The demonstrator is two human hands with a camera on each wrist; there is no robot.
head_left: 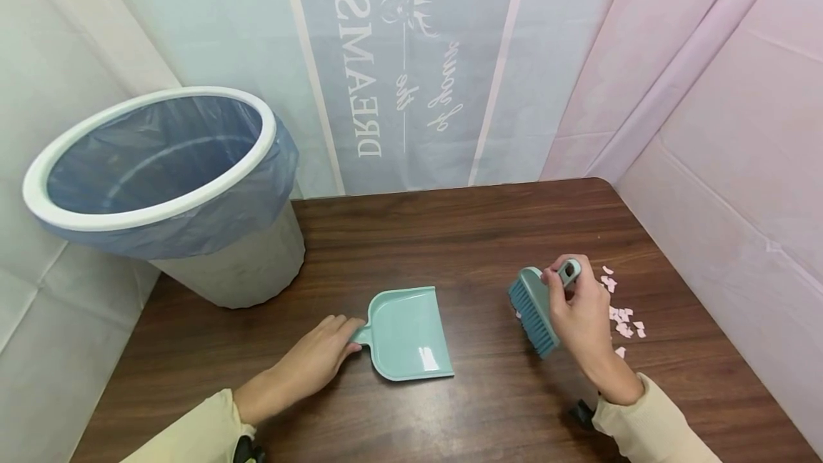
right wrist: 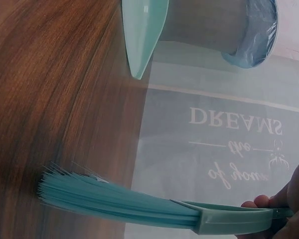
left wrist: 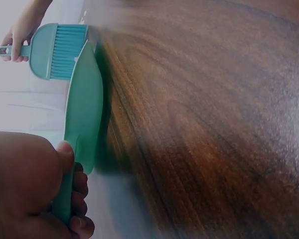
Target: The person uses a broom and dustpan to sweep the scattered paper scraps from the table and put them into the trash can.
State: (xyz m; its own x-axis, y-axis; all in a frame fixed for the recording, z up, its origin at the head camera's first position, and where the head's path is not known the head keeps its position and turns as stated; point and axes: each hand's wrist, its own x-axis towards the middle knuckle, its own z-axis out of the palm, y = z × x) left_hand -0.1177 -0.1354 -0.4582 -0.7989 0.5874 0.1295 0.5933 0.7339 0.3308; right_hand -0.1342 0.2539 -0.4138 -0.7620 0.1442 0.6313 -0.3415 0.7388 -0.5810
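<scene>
My left hand [head_left: 316,357] grips the short handle of a mint-green dustpan [head_left: 410,334], whose wide mouth faces right; the left wrist view shows the thumb [left wrist: 65,155] on top and fingers curled beneath. In my right hand [head_left: 581,309] is a small teal hand brush [head_left: 535,309], held by its handle with the bristles [right wrist: 104,196] pointing down at the table, right of the dustpan's mouth. White paper scraps [head_left: 622,321] lie scattered to the right of the right hand, and a small pale bit shows at the bristles.
A bin [head_left: 234,274] lined with a blue bag stands at the back left of the dark wooden table [head_left: 411,241]. Printed cloth [head_left: 411,77] hangs behind the table, and pale cloth walls [head_left: 739,163] rise along both sides.
</scene>
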